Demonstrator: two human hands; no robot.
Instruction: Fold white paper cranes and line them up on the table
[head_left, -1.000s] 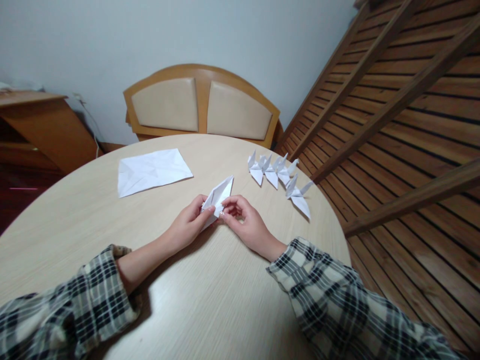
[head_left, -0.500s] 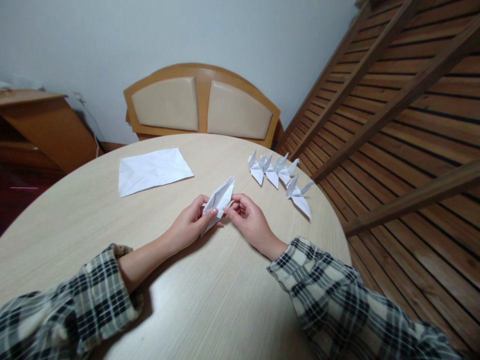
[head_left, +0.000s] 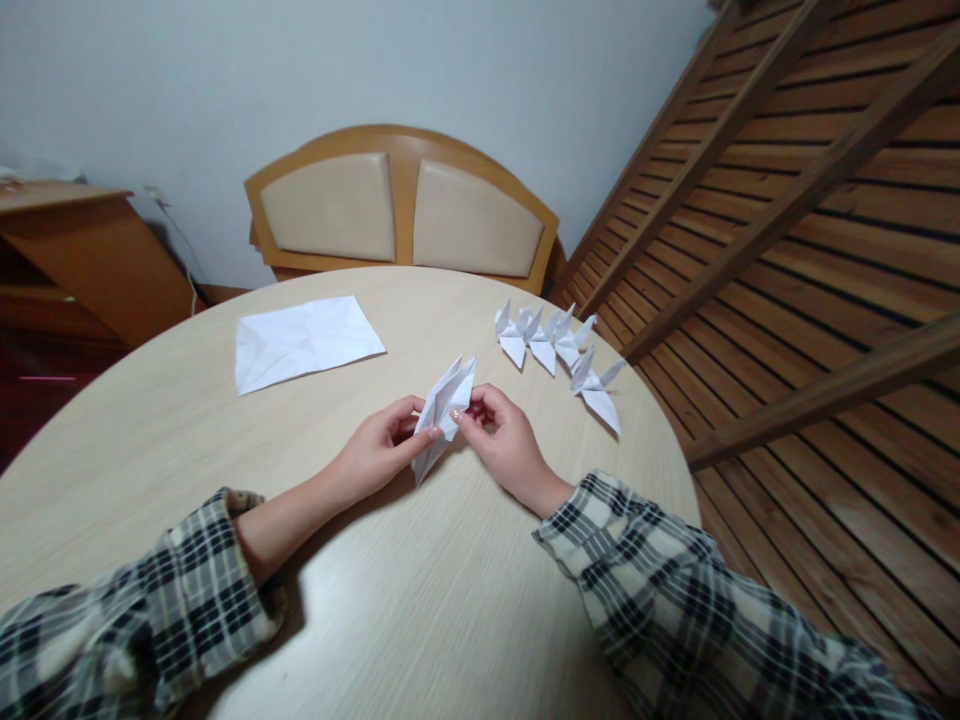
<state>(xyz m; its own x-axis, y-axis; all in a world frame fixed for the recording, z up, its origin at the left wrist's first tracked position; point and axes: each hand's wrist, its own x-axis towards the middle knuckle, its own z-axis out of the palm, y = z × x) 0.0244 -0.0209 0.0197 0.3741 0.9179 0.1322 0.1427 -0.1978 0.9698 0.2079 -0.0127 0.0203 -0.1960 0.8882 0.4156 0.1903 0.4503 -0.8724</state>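
Note:
Between my hands, just above the table, is a partly folded piece of white origami paper with pointed ends and layers standing apart. My left hand pinches its left side, thumb on the near face and fingers behind. My right hand pinches the right side, thumb tip on the inner fold; some of its fingertips are hidden behind the paper. To the right stand several folded white paper cranes, with one crane closer to me than the others.
A creased white sheet of paper lies flat at the left back of the round wooden table. Beyond the far edge stands a padded wooden headboard. Wooden slats rise on the right, and a brown cabinet stands at left.
The folded paper has spread open, its top now showing two separate points and its lower tip hanging further down. Both hands have shifted slightly and keep their pinch on it.

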